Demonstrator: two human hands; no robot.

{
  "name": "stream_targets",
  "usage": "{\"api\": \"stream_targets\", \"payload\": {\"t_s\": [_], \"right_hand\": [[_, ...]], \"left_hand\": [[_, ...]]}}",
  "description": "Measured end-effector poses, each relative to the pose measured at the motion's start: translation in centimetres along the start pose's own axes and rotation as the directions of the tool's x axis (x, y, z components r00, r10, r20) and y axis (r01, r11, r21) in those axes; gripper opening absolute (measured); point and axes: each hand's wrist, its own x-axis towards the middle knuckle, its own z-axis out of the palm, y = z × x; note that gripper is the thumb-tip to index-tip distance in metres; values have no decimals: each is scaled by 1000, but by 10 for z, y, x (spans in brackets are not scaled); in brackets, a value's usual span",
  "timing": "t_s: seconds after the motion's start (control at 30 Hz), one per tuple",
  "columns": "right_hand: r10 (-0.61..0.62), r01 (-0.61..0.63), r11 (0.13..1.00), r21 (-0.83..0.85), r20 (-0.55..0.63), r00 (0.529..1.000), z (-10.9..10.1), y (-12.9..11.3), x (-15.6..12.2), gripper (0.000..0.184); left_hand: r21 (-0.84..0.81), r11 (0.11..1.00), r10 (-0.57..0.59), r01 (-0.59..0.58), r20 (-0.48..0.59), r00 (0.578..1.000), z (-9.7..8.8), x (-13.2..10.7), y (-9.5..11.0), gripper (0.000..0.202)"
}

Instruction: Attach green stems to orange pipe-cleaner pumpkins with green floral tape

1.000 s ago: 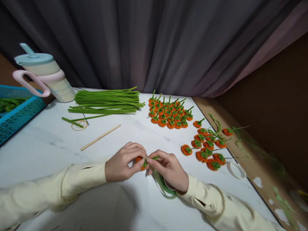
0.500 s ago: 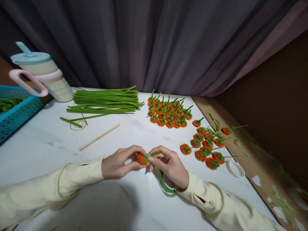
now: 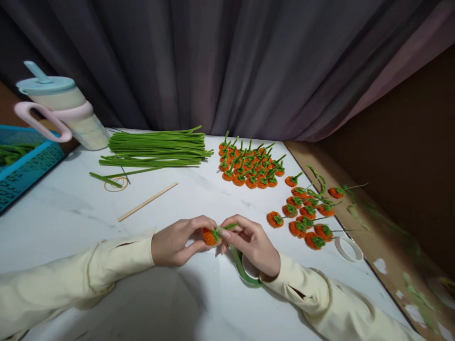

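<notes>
Between thumb and fingers, my left hand (image 3: 183, 240) grips a small orange pipe-cleaner pumpkin (image 3: 209, 237) by its ribbed body. Its green stem (image 3: 231, 226) points right, toward my right hand (image 3: 250, 241). The right thumb and fingers pinch green tape at the base of that stem, where a pale wrap shows. Below the right palm, the tape roll (image 3: 245, 274) stands partly hidden by the hand, its strip running up to the fingers.
Finished-looking orange pumpkins (image 3: 252, 166) stand clustered at the back, with several more wired ones (image 3: 305, 213) at right. Green pipe cleaners (image 3: 156, 147) lie behind a wooden stick (image 3: 147, 202). A tumbler (image 3: 71, 109), blue basket (image 3: 31, 173) and white tape ring (image 3: 349, 249) flank the table.
Both hands stay nearly in place with the same grip. The tape roll under the right hand has tilted slightly, and the whole view has shifted a little.
</notes>
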Motion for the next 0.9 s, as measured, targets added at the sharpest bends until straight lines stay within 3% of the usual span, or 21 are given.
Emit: {"api": "stream_targets", "payload": {"t_s": [0.37, 0.57, 0.9], "right_hand": [[-27, 27, 1000, -8, -5, 1000, 1, 0, 0, 23], [-40, 39, 999, -21, -24, 999, 0, 0, 0, 22], [-49, 48, 998, -42, -26, 998, -1, 4, -2, 22]], "left_hand": [[52, 994, 91, -93, 35, 995, -3, 4, 1, 29], [152, 988, 13, -16, 21, 1000, -4, 6, 7, 27], [180, 983, 20, -27, 39, 999, -4, 5, 6, 22]]}}
